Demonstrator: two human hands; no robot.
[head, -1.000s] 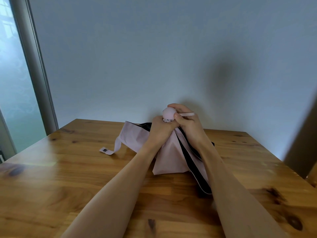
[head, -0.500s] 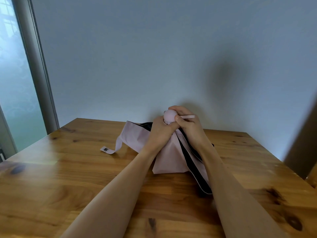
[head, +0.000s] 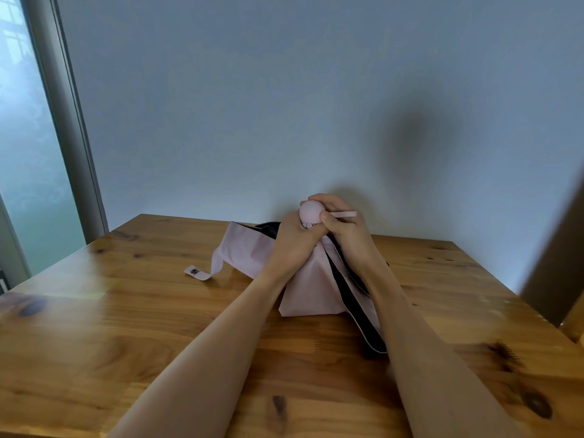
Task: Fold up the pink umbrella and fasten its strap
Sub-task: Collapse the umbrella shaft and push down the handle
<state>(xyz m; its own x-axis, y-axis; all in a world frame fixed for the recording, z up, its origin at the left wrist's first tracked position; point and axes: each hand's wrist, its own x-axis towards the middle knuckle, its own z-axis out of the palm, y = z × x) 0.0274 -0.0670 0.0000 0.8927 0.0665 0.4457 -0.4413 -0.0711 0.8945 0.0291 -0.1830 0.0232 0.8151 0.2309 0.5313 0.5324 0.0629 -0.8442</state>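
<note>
**Desk:** Where does the pink umbrella (head: 311,289) sit against your fingers?

**Caption writer:** It stands collapsed near the far edge of the wooden table (head: 126,327), close to the pale wall (head: 284,105), canopy slumped on the boards, rounded pink handle (head: 310,210) pointing up. Your left hand (head: 295,240) is clenched round the gathered cloth just below that handle. Your right hand (head: 343,230) curls over the handle from the far side, its thumb pressed to the knob's near face, and a thin pink loop (head: 344,214) pokes out to the right between thumb and forefinger.

**Desk:** And the strap?

**Caption writer:** The strap (head: 207,271) trails from the canopy's left side and lies flat on the table, well apart from both your hands, its dark snap (head: 193,271) facing up, unfastened. The canopy's black lining (head: 354,298) shows along the right, running down under your right forearm toward the near side of the table
</note>
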